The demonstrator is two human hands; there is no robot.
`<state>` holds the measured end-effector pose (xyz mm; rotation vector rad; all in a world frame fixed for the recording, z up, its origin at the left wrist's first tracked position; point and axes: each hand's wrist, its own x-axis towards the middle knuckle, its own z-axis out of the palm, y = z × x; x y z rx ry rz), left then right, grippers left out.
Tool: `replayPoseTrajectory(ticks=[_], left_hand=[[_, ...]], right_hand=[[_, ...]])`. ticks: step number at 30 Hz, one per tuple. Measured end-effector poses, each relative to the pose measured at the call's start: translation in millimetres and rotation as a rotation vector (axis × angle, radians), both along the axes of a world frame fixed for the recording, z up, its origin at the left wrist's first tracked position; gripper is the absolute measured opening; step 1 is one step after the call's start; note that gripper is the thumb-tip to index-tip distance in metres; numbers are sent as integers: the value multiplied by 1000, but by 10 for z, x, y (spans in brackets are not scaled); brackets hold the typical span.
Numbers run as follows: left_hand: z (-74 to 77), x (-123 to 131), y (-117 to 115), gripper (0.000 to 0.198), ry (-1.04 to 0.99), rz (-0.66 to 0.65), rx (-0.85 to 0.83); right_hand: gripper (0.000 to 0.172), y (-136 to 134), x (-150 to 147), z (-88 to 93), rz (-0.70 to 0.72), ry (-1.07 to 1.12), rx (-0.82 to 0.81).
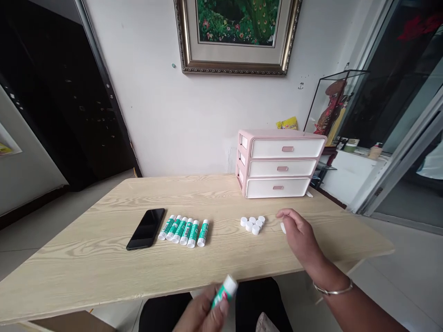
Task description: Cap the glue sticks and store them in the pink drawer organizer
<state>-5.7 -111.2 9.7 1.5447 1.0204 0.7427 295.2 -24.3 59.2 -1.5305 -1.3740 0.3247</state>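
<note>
Your left hand (202,310) clamps green glue stick (224,291); hold firm. Your right hand (299,235) curls at lone white cap (283,227), grip unclear. Keep cap pile (252,225), stick row (183,232) neat on table (86,272).

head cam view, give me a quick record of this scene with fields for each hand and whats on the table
left hand: holds a green-and-white glue stick
right hand: a white plastic cap at its fingers, grip unclear
near right hand: a small cluster of white round caps
surface: a light wood-grain table
also on table: a row of six green-and-white glue sticks, a black smartphone, a pink-and-white three-drawer organizer
</note>
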Motion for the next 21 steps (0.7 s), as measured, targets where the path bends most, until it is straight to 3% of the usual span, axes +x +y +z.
replayPoseTrajectory(ticks=[3, 7, 10, 16, 21], left_hand=[[-93, 134, 270, 48, 163, 210, 194], [-153, 416, 683, 46, 441, 317, 414], [-107, 587, 890, 42, 743, 433, 455], [-132, 727, 1093, 33, 1126, 465, 525], [-146, 698, 1139, 49, 1215, 454, 515]], right_hand=[[31, 244, 189, -144, -127, -129, -64], [36, 464, 311, -441, -202, -259, -177], [35, 565, 382, -576, -244, -348, -244], [22, 678, 401, -715, -167, -401, -263], [18, 783, 273, -793, -49, -250, -280]])
